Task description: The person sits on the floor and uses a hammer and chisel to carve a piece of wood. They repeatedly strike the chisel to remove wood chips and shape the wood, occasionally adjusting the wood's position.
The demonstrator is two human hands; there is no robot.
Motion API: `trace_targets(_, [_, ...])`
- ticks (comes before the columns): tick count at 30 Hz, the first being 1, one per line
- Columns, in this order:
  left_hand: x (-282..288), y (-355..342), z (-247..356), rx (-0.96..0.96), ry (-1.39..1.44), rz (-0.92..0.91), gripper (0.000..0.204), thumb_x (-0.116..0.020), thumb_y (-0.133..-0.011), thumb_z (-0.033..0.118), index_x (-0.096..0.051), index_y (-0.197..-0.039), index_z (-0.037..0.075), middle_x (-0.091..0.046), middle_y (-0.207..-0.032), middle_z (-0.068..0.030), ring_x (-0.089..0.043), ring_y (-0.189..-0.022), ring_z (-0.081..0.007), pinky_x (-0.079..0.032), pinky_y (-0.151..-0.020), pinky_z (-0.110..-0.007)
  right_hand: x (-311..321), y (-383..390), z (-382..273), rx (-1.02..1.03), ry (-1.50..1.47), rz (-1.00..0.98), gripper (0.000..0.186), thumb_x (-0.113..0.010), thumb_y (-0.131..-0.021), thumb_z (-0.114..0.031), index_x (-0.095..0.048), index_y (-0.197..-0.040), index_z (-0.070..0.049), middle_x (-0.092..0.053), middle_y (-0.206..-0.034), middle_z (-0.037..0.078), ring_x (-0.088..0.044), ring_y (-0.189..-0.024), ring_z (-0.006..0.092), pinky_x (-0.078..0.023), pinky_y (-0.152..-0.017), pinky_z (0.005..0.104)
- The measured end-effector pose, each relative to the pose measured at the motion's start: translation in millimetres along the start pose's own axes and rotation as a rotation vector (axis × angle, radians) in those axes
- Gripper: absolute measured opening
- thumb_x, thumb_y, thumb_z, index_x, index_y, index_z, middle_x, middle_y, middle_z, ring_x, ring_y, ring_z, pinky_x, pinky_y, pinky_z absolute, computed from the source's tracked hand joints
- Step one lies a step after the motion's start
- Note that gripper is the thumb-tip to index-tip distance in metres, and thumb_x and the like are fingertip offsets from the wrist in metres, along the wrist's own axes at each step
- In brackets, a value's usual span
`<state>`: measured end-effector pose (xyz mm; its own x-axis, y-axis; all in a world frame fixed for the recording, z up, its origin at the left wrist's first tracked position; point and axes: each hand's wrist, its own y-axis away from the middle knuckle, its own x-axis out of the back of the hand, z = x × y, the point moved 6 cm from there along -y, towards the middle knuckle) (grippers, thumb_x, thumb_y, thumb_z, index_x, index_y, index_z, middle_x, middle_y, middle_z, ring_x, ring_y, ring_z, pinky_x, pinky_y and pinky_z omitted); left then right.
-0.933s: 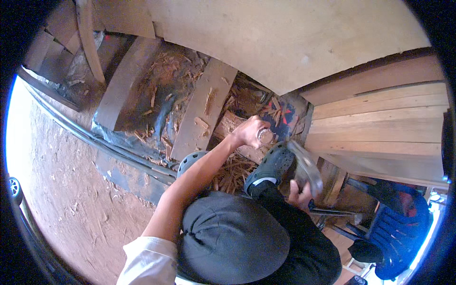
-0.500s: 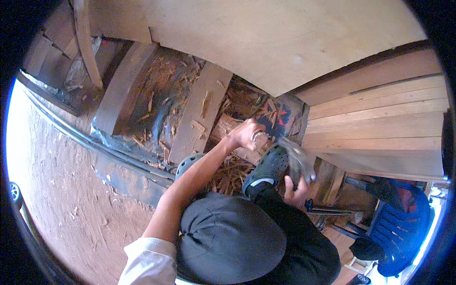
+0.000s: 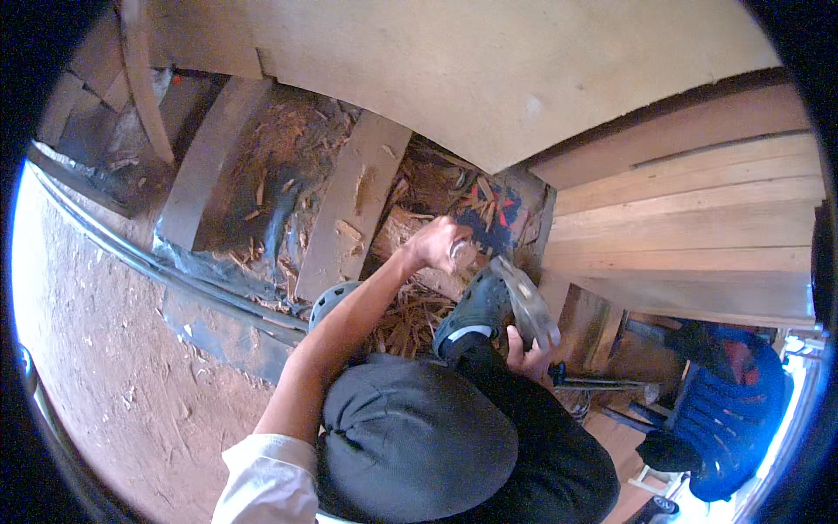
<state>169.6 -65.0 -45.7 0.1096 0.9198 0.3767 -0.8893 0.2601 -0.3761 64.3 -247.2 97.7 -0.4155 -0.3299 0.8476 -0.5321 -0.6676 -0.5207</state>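
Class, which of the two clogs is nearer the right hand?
The right clog, close to the right hand. The left clog is farther off, across the shavings, partly hidden by the left forearm.

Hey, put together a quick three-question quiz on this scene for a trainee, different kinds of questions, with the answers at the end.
1. Multiple choice. What is the main colour of the slatted chair at the far right?
A) White
B) Blue
C) Yellow

2. True or false? The left hand is closed around a round-ended wooden piece.

3. Fill in the blank. The blurred grey tool, beside the dark perforated shoe, is held in the ____ hand.

Key:
1. B, blue.
2. True.
3. Right; the right hand shows at the tool's lower end.
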Motion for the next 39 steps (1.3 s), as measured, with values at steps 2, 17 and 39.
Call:
trace_targets(2, [-0.3, -1.6, -0.9, -0.019, -0.015, 0.03, 0.031, -0.065, -0.043, 0.021, -0.054, -0.066, 0.003, -0.055, -0.059, -0.0186, -0.055, -0.061, -0.0395, -0.045, -0.054, -0.043, 3.2, 15.7, -2.0, 0.175, 0.18, 0.103, 0.045, -0.071, -0.074, -0.019, -0.05, -0.111, -0.003, -0.05, -0.108, 0.02, -0.053, -0.093, 0.0337, -0.049, -0.067, 0.0361])
trace_targets(17, [17.9, 2.6, -27.7, 0.066, 0.194, 0.163, 0.025, -0.064, -0.052, 0.02, -0.049, -0.06, 0.003, -0.049, -0.052, -0.0116, -0.046, -0.046, -0.022, -0.04, -0.048, -0.036, -34.8, 30.0, 41.0, -0.849, -0.311, -0.405, 0.04, -0.064, -0.078, -0.039, -0.061, -0.092, -0.002, -0.062, -0.075, 0.023, -0.06, -0.061, 0.0346, -0.048, -0.055, 0.0397])
trace_targets(39, [103.3, -57.1, -56.4, 0.171, 0.247, 0.415, 0.022, -0.056, -0.065, 0.002, -0.04, -0.05, 0.005, -0.041, -0.045, 0.0001, -0.036, -0.04, -0.0086, -0.028, -0.038, -0.026, -52.5, 43.4, 37.1, -1.059, -0.66, -0.436, 0.036, -0.059, -0.083, -0.031, -0.058, -0.1, 0.002, -0.064, -0.085, 0.018, -0.062, -0.079, 0.0273, -0.046, -0.074, 0.0342])
